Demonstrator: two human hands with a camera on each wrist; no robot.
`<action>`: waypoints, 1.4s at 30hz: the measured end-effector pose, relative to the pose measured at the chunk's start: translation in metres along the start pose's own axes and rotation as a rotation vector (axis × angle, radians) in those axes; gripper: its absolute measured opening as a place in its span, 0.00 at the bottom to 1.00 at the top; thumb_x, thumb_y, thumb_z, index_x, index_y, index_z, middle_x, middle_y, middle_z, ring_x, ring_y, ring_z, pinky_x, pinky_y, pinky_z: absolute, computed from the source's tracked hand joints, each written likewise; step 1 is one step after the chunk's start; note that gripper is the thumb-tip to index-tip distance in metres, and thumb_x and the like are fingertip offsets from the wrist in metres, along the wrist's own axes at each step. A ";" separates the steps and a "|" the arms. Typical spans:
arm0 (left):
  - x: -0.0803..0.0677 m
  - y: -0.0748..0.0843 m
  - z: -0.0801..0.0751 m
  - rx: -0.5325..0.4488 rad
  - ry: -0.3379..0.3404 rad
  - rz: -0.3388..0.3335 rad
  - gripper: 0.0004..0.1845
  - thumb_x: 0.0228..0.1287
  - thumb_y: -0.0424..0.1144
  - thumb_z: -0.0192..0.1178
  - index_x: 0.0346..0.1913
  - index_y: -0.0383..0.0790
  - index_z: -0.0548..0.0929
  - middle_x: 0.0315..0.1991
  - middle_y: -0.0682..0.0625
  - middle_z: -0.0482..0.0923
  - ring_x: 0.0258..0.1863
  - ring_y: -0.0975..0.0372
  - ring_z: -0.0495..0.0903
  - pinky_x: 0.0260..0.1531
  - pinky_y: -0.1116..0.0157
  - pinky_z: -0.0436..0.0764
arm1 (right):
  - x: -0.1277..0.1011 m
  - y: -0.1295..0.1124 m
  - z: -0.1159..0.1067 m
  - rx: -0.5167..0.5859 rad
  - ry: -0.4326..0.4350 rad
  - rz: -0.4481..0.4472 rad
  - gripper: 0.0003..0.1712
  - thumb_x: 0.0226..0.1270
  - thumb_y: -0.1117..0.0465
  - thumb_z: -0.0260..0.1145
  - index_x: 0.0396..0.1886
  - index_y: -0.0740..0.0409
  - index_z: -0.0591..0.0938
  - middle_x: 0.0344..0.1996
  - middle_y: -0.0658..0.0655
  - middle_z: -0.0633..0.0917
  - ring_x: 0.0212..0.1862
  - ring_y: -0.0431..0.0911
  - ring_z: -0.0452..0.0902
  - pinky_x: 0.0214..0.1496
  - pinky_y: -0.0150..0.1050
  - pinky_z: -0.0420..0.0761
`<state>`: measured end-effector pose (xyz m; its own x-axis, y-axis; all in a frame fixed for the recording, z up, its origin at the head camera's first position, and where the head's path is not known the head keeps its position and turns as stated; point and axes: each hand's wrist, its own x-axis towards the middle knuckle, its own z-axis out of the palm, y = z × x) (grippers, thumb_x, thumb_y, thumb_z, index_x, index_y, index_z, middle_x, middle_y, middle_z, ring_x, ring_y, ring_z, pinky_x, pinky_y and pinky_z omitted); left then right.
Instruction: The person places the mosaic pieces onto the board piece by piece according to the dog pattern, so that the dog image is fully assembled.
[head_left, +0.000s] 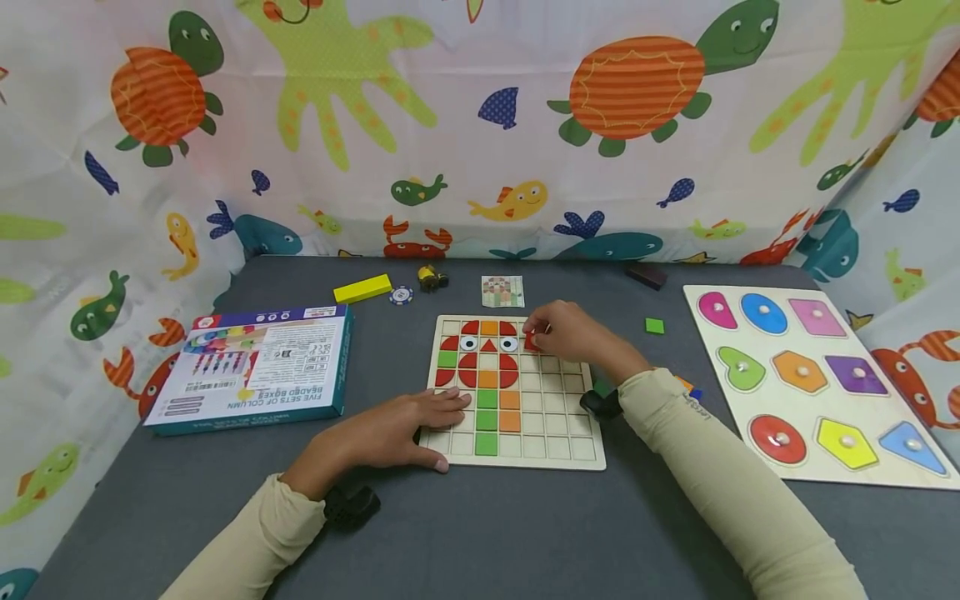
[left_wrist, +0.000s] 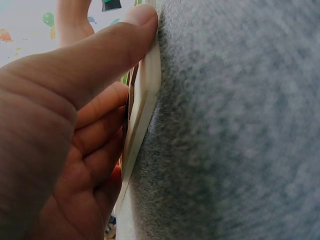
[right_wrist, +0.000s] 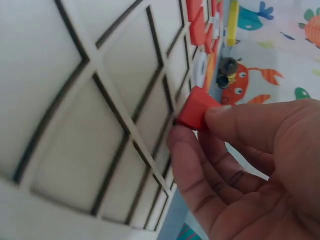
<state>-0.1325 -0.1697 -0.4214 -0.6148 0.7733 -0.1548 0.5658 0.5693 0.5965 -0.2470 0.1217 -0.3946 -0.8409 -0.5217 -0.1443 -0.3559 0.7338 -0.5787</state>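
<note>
A wooden grid board [head_left: 555, 425] lies on the grey table, with red, orange, green and eye-patterned tiles in part of its squares. My right hand [head_left: 573, 333] pinches a small red tile [right_wrist: 197, 107] between thumb and fingers, over a square in the board's upper part. In the right wrist view the tile is tilted, one edge at the grid lines. My left hand [head_left: 412, 425] rests on the board's lower left corner, fingers lying over the squares. In the left wrist view its thumb [left_wrist: 115, 45] lies along the board's edge.
A picture card [head_left: 502, 292] lies behind the board, near a toy figure [head_left: 431, 278], a poker chip [head_left: 401, 295] and a yellow block [head_left: 362, 288]. At left is a box [head_left: 255, 367]; at right, a shape puzzle [head_left: 765, 375], a green tile [head_left: 654, 326] and a dark block [head_left: 646, 276].
</note>
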 end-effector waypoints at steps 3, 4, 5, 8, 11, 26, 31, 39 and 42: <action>0.000 0.000 0.000 0.003 0.007 0.005 0.39 0.60 0.53 0.67 0.71 0.41 0.67 0.74 0.53 0.57 0.74 0.58 0.50 0.68 0.51 0.56 | 0.005 0.000 0.004 -0.006 0.005 -0.002 0.13 0.67 0.71 0.60 0.48 0.64 0.84 0.38 0.57 0.84 0.37 0.48 0.76 0.41 0.42 0.78; 0.000 -0.001 0.000 0.004 0.008 0.006 0.39 0.60 0.53 0.67 0.71 0.41 0.67 0.74 0.53 0.57 0.74 0.58 0.50 0.68 0.51 0.56 | 0.006 0.000 0.005 -0.006 0.006 0.005 0.13 0.67 0.71 0.60 0.49 0.63 0.84 0.38 0.57 0.84 0.38 0.48 0.76 0.41 0.42 0.79; 0.000 -0.001 0.000 0.004 0.009 0.007 0.39 0.60 0.53 0.67 0.71 0.41 0.67 0.74 0.53 0.57 0.74 0.58 0.50 0.68 0.50 0.56 | 0.007 -0.001 0.006 -0.008 0.007 0.014 0.13 0.67 0.71 0.60 0.49 0.63 0.84 0.38 0.57 0.84 0.38 0.48 0.76 0.41 0.42 0.79; -0.001 -0.002 0.002 0.003 0.007 0.009 0.39 0.60 0.53 0.67 0.71 0.41 0.68 0.74 0.53 0.57 0.74 0.58 0.50 0.68 0.50 0.57 | 0.007 -0.002 0.010 -0.013 0.017 0.037 0.13 0.67 0.70 0.62 0.49 0.62 0.84 0.38 0.57 0.84 0.39 0.48 0.77 0.41 0.41 0.80; 0.000 -0.002 0.002 -0.004 0.007 0.011 0.39 0.60 0.53 0.67 0.71 0.42 0.68 0.74 0.53 0.57 0.74 0.58 0.50 0.68 0.50 0.57 | 0.005 -0.004 0.010 -0.002 0.029 0.034 0.14 0.66 0.70 0.61 0.50 0.62 0.84 0.40 0.58 0.83 0.41 0.50 0.77 0.41 0.42 0.80; -0.001 -0.003 0.003 -0.001 0.022 0.022 0.40 0.59 0.52 0.68 0.71 0.41 0.67 0.74 0.52 0.57 0.74 0.58 0.50 0.68 0.50 0.57 | -0.035 0.012 -0.008 -0.033 0.015 -0.029 0.13 0.67 0.69 0.63 0.50 0.62 0.84 0.38 0.55 0.84 0.38 0.48 0.77 0.41 0.43 0.80; -0.001 -0.002 0.002 -0.006 0.024 0.024 0.40 0.59 0.52 0.68 0.71 0.40 0.67 0.74 0.52 0.57 0.74 0.58 0.49 0.68 0.51 0.56 | -0.062 0.033 -0.022 -0.066 0.046 -0.030 0.14 0.67 0.67 0.64 0.52 0.64 0.83 0.37 0.55 0.84 0.39 0.48 0.77 0.42 0.46 0.79; -0.001 -0.001 0.002 0.000 0.017 0.008 0.40 0.59 0.52 0.68 0.71 0.41 0.67 0.74 0.52 0.57 0.74 0.58 0.49 0.68 0.50 0.56 | -0.104 0.064 -0.039 -0.091 0.111 0.037 0.14 0.65 0.67 0.66 0.49 0.68 0.83 0.36 0.57 0.83 0.37 0.48 0.78 0.40 0.47 0.80; -0.001 -0.002 0.002 0.000 0.015 0.005 0.40 0.59 0.53 0.68 0.72 0.42 0.67 0.74 0.53 0.57 0.74 0.59 0.49 0.68 0.50 0.56 | -0.117 0.073 -0.040 -0.083 0.100 0.062 0.14 0.64 0.67 0.67 0.48 0.68 0.82 0.33 0.54 0.83 0.34 0.46 0.78 0.36 0.44 0.80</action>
<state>-0.1318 -0.1704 -0.4241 -0.6203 0.7717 -0.1404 0.5689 0.5658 0.5968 -0.1909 0.2538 -0.3872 -0.8971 -0.4315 -0.0947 -0.3311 0.7986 -0.5026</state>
